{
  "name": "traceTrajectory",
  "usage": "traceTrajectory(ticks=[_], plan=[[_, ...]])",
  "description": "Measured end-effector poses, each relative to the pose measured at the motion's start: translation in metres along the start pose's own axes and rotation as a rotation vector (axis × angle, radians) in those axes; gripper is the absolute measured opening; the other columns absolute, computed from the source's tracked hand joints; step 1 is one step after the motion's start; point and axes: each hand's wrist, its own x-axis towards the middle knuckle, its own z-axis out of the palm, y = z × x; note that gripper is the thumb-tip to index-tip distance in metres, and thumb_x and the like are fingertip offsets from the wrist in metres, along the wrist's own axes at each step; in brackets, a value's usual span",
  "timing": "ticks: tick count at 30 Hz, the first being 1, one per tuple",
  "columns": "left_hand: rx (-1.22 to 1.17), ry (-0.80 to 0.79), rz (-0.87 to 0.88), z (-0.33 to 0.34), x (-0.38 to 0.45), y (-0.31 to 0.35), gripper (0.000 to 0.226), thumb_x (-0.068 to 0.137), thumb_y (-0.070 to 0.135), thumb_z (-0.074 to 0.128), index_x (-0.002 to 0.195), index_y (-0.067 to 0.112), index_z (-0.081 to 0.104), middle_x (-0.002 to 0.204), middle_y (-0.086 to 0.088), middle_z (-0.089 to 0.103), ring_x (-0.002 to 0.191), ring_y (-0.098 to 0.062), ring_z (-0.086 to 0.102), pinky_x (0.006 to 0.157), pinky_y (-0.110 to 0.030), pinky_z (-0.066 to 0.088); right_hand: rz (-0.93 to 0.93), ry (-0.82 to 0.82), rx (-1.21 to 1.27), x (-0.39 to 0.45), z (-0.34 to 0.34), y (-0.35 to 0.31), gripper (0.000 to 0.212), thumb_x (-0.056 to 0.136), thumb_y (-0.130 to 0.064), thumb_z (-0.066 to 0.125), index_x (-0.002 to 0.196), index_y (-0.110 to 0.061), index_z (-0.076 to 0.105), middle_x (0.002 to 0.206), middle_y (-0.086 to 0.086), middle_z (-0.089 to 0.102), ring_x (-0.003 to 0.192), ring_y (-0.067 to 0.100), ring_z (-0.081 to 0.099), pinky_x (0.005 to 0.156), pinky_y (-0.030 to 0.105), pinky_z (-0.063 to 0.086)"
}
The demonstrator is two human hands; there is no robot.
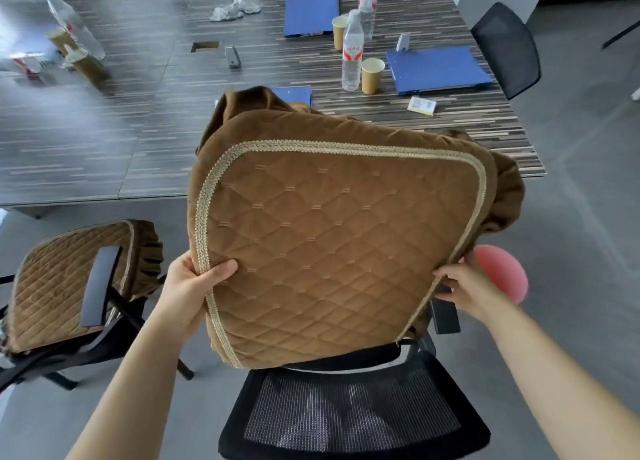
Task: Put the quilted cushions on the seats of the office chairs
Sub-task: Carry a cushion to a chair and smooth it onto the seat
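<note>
I hold a brown quilted cushion (339, 237) with gold braid trim up in front of me, tilted, above a black mesh office chair (353, 418). My left hand (197, 286) grips its lower left edge, thumb on the quilted face. My right hand (467, 286) grips its right edge. The cushion hides the chair's seat; only the mesh backrest and an armrest show. A second brown quilted cushion (52, 286) lies on the seat of another office chair (104, 341) at the left, behind that chair's armrest.
A long striped table (138, 120) stands ahead with blue folders (436, 68), water bottles (351, 54), paper cups (372, 75) and crumpled paper (232, 10). Another black chair (509, 47) stands at the table's right end. A pink round object (505, 272) shows behind my right hand.
</note>
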Motion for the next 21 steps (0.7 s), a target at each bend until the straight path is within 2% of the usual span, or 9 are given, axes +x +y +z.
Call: traceTrajectory(ticks=[3, 6, 8, 11, 13, 15, 17, 21], plan=[[0.156, 0.114, 0.026, -0.002, 0.016, -0.014, 0.054, 0.068, 0.022, 0.086, 0.116, 0.015, 0.061, 0.113, -0.009, 0.071, 0.105, -0.027, 0.068, 0.085, -0.042, 0.056, -0.059, -0.002, -0.015, 0.015, -0.003, -0.008, 0.065, 0.080, 0.012, 0.062, 0.130, -0.025, 0.046, 0.130, 0.006, 0.057, 0.118, 0.035, 0.055, 0.083, 0.056, 0.051], [0.436, 0.343, 0.044, 0.007, 0.037, -0.033, 0.030, 0.082, 0.010, 0.074, 0.103, 0.015, 0.053, 0.095, 0.002, 0.064, 0.091, -0.016, 0.062, 0.075, -0.027, 0.050, -0.144, 0.064, -0.106, 0.032, 0.002, -0.015, 0.048, 0.084, 0.007, 0.063, 0.120, -0.021, 0.050, 0.124, 0.004, 0.060, 0.114, 0.034, 0.058, 0.093, 0.058, 0.046], [0.465, 0.444, 0.020, 0.012, 0.051, -0.057, 0.027, 0.084, 0.006, 0.070, 0.102, 0.010, 0.051, 0.092, 0.002, 0.061, 0.083, -0.012, 0.058, 0.072, -0.026, 0.049, -0.185, 0.124, -0.155, 0.049, 0.009, -0.015, 0.042, 0.085, 0.003, 0.064, 0.117, -0.022, 0.050, 0.121, 0.005, 0.062, 0.110, 0.033, 0.060, 0.096, 0.058, 0.045], [0.455, 0.546, -0.048, 0.016, 0.075, -0.100, 0.028, 0.084, 0.010, 0.068, 0.105, 0.013, 0.050, 0.100, -0.001, 0.061, 0.091, -0.021, 0.058, 0.080, -0.037, 0.048, -0.264, 0.233, -0.202, 0.075, 0.017, -0.005, 0.039, 0.084, -0.002, 0.067, 0.113, -0.022, 0.050, 0.114, 0.003, 0.064, 0.107, 0.029, 0.062, 0.095, 0.051, 0.049], [0.440, 0.610, -0.086, 0.023, 0.086, -0.128, 0.026, 0.087, 0.012, 0.063, 0.107, 0.015, 0.048, 0.096, 0.003, 0.058, 0.093, -0.023, 0.056, 0.080, -0.036, 0.043, -0.303, 0.314, -0.239, 0.088, 0.021, 0.009, 0.034, 0.082, -0.006, 0.070, 0.107, -0.021, 0.052, 0.107, 0.004, 0.066, 0.103, 0.028, 0.064, 0.094, 0.050, 0.050], [0.435, 0.668, -0.122, 0.030, 0.096, -0.160, 0.023, 0.090, 0.012, 0.060, 0.108, 0.018, 0.046, 0.096, 0.005, 0.057, 0.093, -0.022, 0.055, 0.081, -0.035, 0.041, -0.327, 0.363, -0.306, 0.106, 0.027, 0.029, 0.027, 0.082, -0.006, 0.070, 0.101, -0.014, 0.053, 0.102, 0.008, 0.066, 0.099, 0.030, 0.065, 0.089, 0.043, 0.052], [0.428, 0.693, -0.159, 0.033, 0.101, -0.189, 0.020, 0.091, 0.014, 0.058, 0.106, 0.020, 0.046, 0.098, 0.004, 0.059, 0.093, -0.021, 0.057, 0.081, -0.035, 0.042, -0.341, 0.402, -0.344, 0.118, 0.029, 0.051, 0.022, 0.084, -0.005, 0.068, 0.098, -0.010, 0.052, 0.097, 0.009, 0.064, 0.096, 0.032, 0.063, 0.083, 0.036, 0.048], [0.514, 0.690, -0.243, 0.030, 0.110, -0.251, 0.014, 0.094, 0.014, 0.056, 0.104, 0.019, 0.047, 0.099, 0.001, 0.061, 0.092, -0.022, 0.057, 0.080, -0.034, 0.041, -0.318, 0.377, -0.485, 0.151, 0.026, 0.098, 0.014, 0.088, -0.005, 0.064, 0.093, -0.007, 0.051, 0.084, 0.001, 0.058, 0.087, 0.026, 0.057, 0.078, 0.036, 0.044]])
